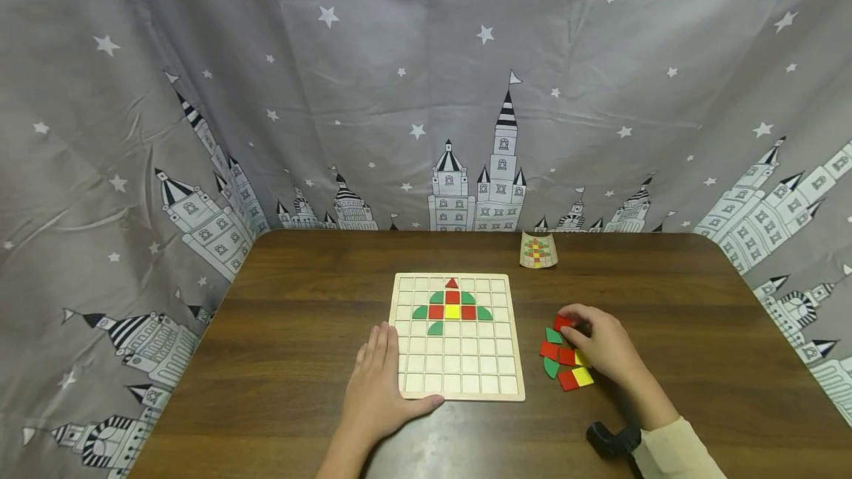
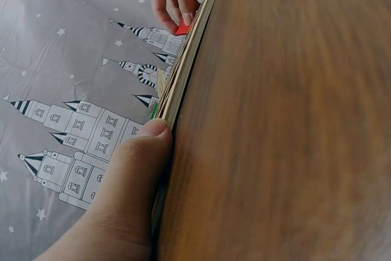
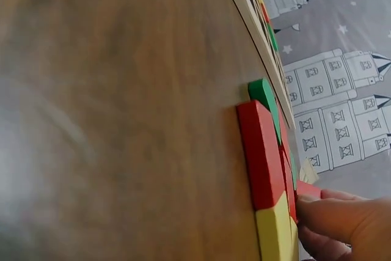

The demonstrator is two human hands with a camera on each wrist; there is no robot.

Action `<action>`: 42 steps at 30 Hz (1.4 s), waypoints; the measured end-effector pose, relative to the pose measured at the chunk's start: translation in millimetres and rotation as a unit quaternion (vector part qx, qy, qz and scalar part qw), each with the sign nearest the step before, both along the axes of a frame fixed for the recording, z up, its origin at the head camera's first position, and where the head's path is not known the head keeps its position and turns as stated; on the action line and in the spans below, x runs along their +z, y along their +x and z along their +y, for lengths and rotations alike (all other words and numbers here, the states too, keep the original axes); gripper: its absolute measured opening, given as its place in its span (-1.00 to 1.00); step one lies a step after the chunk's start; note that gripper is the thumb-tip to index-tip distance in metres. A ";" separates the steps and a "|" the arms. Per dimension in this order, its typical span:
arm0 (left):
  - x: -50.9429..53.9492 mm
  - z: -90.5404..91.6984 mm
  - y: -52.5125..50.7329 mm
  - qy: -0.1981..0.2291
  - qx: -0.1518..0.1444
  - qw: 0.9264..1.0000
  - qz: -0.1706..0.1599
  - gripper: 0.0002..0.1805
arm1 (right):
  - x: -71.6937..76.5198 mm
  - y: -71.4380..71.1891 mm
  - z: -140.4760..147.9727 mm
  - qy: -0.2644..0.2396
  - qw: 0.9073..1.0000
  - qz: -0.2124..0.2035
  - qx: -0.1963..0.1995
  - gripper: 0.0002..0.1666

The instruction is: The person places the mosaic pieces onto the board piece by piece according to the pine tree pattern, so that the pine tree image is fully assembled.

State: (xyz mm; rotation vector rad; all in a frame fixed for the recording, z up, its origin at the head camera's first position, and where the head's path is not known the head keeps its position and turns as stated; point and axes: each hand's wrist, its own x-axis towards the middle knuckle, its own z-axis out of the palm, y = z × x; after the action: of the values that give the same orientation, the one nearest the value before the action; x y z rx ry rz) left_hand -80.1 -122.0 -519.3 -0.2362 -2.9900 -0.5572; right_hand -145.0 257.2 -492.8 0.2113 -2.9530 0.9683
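Brown wood grain fills the tabletop [image 1: 293, 331] I'm looking down on, and behind it a grey curtain [image 1: 373, 35] printed with white stars and castles hangs across the back and both sides. Near the table's back edge I see a small curled card [image 1: 538, 251] with a coloured pattern.

Centred below me lies the pale gridded board [image 1: 469, 364]. Its top cell in use carries a red triangle [image 1: 452, 284]; next down sits a red square [image 1: 452, 297] between two green pieces, then a yellow square [image 1: 452, 312] flanked by red and then green, and one more green piece [image 1: 435, 329] lower left.

At the board's near left corner, the left hand [image 1: 379, 386] rests with fingers straight along the side and thumb spread along the near edge. Right of the board, the right hand [image 1: 602, 338] pinches a red tile [image 1: 562, 322] between thumb and finger, beside a loose cluster of red, green and yellow tiles [image 1: 566, 357].

That hand partly covers a yellow tile [image 1: 580, 358]. My left wrist view shows only the left thumb; the right one cuts off most of its hand. I can't make out the dark object [image 1: 612, 440] by the right sleeve [image 1: 679, 449].
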 end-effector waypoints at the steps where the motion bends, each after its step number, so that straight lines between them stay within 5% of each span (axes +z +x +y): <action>1: 0.1 0.1 0.0 0.000 0.000 1.000 0.000 0.52 | 0.2 -0.7 -0.2 -0.006 1.000 -0.007 -0.006 -0.70; 15: 0.9 0.1 -0.2 0.001 -0.002 1.000 0.006 0.51 | 7.9 -16.1 -37.6 -0.144 0.988 -0.049 -0.028 -0.63; 31: -0.1 0.2 -0.3 -0.004 -0.003 1.000 0.002 0.51 | 10.6 -19.1 -128.2 -0.178 0.980 -0.072 0.043 -0.75; 42: 1.0 0.4 0.0 -0.001 -0.003 1.000 0.005 0.49 | 1.1 -17.4 -153.2 -0.135 0.987 -0.025 0.089 -0.79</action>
State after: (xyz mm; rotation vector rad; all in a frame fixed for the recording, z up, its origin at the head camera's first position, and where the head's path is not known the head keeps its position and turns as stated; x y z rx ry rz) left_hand -80.2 -121.5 -518.3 -0.2485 -2.9812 -0.5522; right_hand -162.4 104.0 -491.7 0.4531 -2.8400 1.4010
